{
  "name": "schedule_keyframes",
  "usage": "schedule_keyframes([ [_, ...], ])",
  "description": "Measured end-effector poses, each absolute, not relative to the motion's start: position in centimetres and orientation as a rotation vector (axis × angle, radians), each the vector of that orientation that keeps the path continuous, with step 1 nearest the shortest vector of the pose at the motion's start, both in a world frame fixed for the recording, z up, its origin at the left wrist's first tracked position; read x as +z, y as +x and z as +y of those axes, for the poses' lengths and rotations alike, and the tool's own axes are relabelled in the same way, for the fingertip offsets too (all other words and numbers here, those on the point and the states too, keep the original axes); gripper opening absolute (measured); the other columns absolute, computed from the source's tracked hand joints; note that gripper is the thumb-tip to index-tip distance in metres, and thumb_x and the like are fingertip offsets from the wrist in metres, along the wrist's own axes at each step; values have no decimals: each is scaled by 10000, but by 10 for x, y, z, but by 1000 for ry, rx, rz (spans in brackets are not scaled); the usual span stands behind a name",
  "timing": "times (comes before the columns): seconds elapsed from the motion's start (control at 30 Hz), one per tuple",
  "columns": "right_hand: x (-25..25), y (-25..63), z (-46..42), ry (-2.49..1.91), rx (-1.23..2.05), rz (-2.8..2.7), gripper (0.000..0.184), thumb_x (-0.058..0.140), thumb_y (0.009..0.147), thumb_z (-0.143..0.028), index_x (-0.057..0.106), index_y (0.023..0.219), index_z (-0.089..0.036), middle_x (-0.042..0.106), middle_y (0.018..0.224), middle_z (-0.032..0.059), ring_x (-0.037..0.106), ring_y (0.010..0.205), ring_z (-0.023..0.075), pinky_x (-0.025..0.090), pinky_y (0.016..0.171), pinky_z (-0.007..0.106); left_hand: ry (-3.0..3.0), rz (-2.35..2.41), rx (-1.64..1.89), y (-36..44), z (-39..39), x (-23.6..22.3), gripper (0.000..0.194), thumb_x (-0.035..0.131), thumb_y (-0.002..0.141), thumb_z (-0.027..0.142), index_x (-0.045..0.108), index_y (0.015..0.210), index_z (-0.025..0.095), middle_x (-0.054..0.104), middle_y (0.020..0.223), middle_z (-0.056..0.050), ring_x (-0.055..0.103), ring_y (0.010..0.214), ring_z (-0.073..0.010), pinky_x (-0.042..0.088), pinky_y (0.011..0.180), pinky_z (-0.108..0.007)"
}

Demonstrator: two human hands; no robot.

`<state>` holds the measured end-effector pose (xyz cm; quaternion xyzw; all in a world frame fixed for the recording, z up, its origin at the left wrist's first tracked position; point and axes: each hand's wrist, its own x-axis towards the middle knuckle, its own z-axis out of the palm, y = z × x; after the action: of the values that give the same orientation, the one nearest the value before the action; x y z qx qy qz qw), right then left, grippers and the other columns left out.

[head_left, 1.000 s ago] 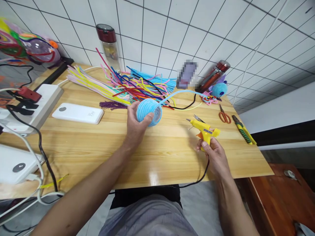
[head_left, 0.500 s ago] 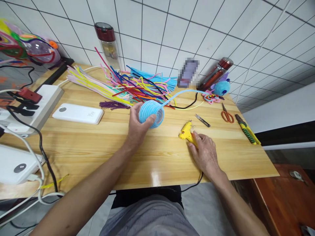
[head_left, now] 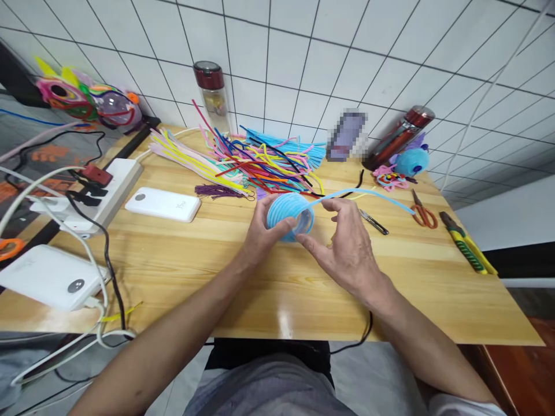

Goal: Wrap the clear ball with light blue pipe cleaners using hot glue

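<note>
My left hand (head_left: 261, 231) is closed round a hollow, cup-like form wound in light blue pipe cleaner (head_left: 281, 215), its opening turned to the right. Inside, the wall looks clear and shiny. From its upper rim a loose pipe cleaner end (head_left: 373, 192) arches off to the right. My right hand (head_left: 349, 254) is beside the opening with thumb and fingers apart, the thumb tip at or very near the lower rim. Nothing shows in its grasp. Behind that hand the yellow glue gun is almost wholly hidden.
Loose coloured pipe cleaners (head_left: 269, 159) lie along the tiled wall. To the right are thread snips (head_left: 375, 222), orange-handled scissors (head_left: 425, 215) and pliers (head_left: 466, 245). A white power bank (head_left: 162, 204), a power strip (head_left: 115, 193) and tangled cables occupy the left.
My right hand has let go of the glue gun and moved up and left to the blue wound form. My left hand still holds the form. The camera view has shifted.
</note>
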<state>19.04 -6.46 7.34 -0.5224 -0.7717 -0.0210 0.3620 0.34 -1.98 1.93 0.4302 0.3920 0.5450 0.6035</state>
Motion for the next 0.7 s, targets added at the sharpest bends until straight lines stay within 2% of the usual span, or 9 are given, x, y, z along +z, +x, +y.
schedule_keyframes([
  [0.1, 62, 185, -66, -1351, -10, -1982, 851, 816, 931, -608, 394, 1556, -213, 604, 1479, 239, 635, 1375, 424, 641, 1010, 661, 940, 867, 1258, 3, -21, 19, 777, 943, 732, 542, 601, 1362, 245, 706, 1387, -95, 683, 1285, -308, 568, 1108, -453],
  [0.23, 54, 175, -69, -1296, 52, -1986, 847, 796, 971, -508, 290, 1608, -273, 527, 1545, 214, 573, 1472, 396, 645, 1036, 638, 899, 853, 1238, 6, -25, 20, 753, 941, 739, 533, 617, 1355, 247, 721, 1331, -83, 699, 1217, -284, 578, 1068, -431],
  [0.53, 52, 171, -68, -1275, -1, -2038, 598, 739, 1020, -390, 447, 1535, -306, 521, 1503, 183, 581, 1411, 386, 564, 1140, 683, 842, 861, 1238, 8, -26, 23, 734, 941, 720, 492, 609, 1325, 241, 717, 1280, -74, 692, 1178, -265, 577, 1029, -403],
  [0.7, 52, 175, -67, -1271, -37, -2044, 578, 758, 1009, -385, 493, 1516, -293, 541, 1496, 189, 592, 1400, 392, 566, 1138, 678, 819, 819, 1194, 8, -28, 25, 772, 966, 700, 522, 598, 1319, 245, 710, 1253, -60, 689, 1140, -249, 562, 1023, -395],
])
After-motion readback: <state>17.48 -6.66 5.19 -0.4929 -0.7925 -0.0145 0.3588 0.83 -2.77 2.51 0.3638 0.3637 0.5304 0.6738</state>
